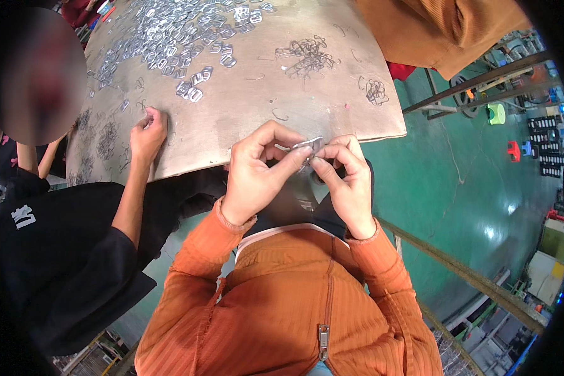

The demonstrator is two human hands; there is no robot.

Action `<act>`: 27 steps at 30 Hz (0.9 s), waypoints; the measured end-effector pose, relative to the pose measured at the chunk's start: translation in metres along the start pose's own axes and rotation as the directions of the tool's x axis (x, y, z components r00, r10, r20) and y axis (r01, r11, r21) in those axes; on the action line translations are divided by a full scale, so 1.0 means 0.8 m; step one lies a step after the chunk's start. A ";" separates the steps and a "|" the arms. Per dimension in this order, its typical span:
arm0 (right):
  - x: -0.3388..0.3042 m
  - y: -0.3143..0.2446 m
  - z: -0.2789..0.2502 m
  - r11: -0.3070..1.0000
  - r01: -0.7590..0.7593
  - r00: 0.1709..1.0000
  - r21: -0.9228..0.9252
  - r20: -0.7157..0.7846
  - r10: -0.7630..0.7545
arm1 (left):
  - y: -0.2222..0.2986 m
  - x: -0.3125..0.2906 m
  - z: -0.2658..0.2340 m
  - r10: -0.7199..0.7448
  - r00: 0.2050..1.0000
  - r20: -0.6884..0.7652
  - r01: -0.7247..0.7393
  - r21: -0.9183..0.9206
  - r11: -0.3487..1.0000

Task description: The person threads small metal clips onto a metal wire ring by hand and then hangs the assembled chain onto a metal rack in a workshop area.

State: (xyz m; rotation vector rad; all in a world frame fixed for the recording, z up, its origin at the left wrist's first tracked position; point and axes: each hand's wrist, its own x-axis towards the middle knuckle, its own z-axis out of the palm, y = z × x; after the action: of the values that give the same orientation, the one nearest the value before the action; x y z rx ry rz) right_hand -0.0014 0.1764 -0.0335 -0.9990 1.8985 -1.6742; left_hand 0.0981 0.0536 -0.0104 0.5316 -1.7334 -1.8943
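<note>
Tan table (225, 106), green floor (445, 207) to right. Small metal piece (315, 144) between fingertips of both hands, seen over table's near edge; outline partly hidden by fingers. Left grip (257, 169) pinched closed on piece from left, thumb against index finger side. Right grip (349, 178) likewise closed on it from right, other fingers curled. Beyond, on table: tangled bent wires (310, 56); farther left, broad spread of flat metal buckles (163, 41). Co-worker's hand (149, 135) near table's edge, left of person's hands.
</note>
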 end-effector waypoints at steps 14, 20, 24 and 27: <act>0.230 0.146 -0.021 0.667 0.156 0.965 -0.729 0.257 0.055 | 0.019 -0.015 -0.008 0.079 0.993 0.083 -0.095 0.210 0.973; 0.212 0.147 -0.017 0.691 0.299 0.914 -0.658 0.405 -0.010 | 0.015 -0.029 -0.010 0.095 0.993 0.068 -0.106 0.181 0.978; 0.178 0.113 -0.039 0.955 -0.281 0.900 -0.099 0.318 0.298 | 0.018 -0.021 -0.002 0.096 0.994 0.049 -0.104 0.214 0.971; 0.131 0.048 -0.032 0.888 -0.364 0.910 0.282 0.311 0.274 | 0.014 -0.022 -0.003 0.068 0.998 0.017 -0.070 0.174 0.982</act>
State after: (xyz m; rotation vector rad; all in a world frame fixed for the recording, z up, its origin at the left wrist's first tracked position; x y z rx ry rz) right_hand -0.0979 0.1166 -0.0504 -0.6840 1.4495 -1.5136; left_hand 0.1150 0.0620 -0.0003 0.5183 -1.9114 -1.7110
